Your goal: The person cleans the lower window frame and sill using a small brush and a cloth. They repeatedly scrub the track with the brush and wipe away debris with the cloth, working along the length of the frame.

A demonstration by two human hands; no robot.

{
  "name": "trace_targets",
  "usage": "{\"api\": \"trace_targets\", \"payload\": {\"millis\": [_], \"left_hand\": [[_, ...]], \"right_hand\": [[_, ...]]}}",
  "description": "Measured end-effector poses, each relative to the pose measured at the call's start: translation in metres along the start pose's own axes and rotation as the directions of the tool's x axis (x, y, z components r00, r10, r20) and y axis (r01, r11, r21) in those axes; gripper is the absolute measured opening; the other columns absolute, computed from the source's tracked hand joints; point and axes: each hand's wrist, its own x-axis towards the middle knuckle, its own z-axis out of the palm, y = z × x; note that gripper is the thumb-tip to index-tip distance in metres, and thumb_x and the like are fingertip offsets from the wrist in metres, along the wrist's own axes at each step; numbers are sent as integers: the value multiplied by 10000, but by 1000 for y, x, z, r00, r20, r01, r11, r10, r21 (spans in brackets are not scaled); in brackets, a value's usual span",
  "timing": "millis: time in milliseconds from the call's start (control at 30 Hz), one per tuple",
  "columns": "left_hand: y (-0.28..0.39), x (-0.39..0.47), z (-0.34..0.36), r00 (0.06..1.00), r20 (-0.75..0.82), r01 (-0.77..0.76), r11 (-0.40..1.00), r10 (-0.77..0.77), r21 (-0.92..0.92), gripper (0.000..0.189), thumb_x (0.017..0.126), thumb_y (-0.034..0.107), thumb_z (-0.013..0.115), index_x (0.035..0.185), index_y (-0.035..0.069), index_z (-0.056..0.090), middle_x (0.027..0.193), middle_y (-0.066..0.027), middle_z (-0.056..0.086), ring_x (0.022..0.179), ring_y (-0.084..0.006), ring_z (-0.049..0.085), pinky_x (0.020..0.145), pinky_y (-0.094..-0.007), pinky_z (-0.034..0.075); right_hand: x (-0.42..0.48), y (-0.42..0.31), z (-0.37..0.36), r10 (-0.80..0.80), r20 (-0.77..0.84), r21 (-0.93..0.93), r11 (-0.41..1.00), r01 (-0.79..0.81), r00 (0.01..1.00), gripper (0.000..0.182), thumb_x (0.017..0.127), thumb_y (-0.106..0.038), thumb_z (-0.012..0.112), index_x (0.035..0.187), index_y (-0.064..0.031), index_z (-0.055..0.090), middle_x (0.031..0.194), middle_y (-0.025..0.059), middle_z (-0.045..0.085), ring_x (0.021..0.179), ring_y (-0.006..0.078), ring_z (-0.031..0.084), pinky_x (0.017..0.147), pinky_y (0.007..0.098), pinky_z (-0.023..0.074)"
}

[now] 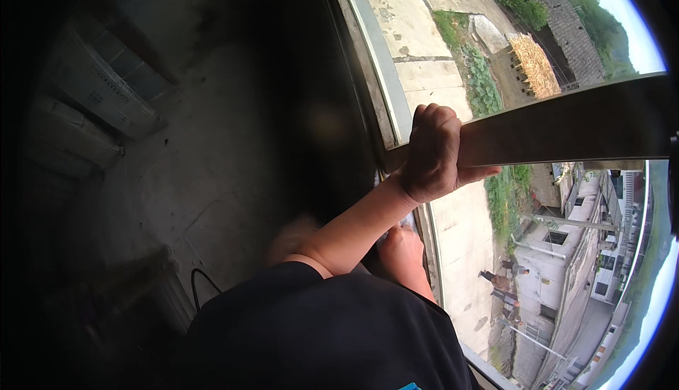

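My left hand (434,154) is wrapped around the dark mullion (562,127) of a window, close to where it meets the bottom rail. Its knuckles face me and the thumb lies along the mullion's lower side in the picture. Below the left forearm, my right hand (402,252) is curled at the window's sill-side frame (436,268). Pale crumpled material (408,220) shows at its fingertips, partly hidden by the left wrist. The right fingers appear closed on it, though their grip is mostly out of sight.
Cardboard boxes (101,87) stand on the dim concrete floor (212,178) at left. A black cable (199,284) loops near my side. Beyond the window are a paved yard (461,241), several people (504,284), a white building (536,262) and green plants (482,82).
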Motion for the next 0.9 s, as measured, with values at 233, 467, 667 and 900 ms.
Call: {"api": "trace_targets", "payload": {"millis": [233,467,667,900], "left_hand": [[-1,2,-4,1000,-9,-10,999,10,41,722,670,487,786,1064,3,422,932,-142,459,816,-294,457,739,-405,390],[-4,-1,6,999,17,40,997,-39,-69,612,757,440,742,1037,23,393,968,-99,426,859,-211,431,782,-348,388],[-9,-4,2,999,19,32,998,-31,-46,637,741,484,731,1013,3,414,886,-143,451,809,-298,451,751,-415,385],[-5,-10,3,985,39,168,984,-166,-62,675,742,562,691,1003,2,418,918,-136,459,864,-290,475,794,-405,399]], "right_hand": [[0,9,15,-22,-102,118,992,34,995,613,755,-7,483,1354,-127,444,793,240,605,687,392,616,623,475,502],[-43,34,1,27,-168,200,980,7,985,516,796,-43,525,1297,-164,518,726,191,584,641,372,608,581,459,488],[-52,27,-12,-21,-339,233,967,105,941,491,784,-19,523,1250,-171,536,654,140,555,582,339,590,535,437,469],[-26,17,-15,-28,-195,61,997,41,980,548,784,-81,510,1317,-199,459,716,169,587,605,356,608,531,455,476]]}}
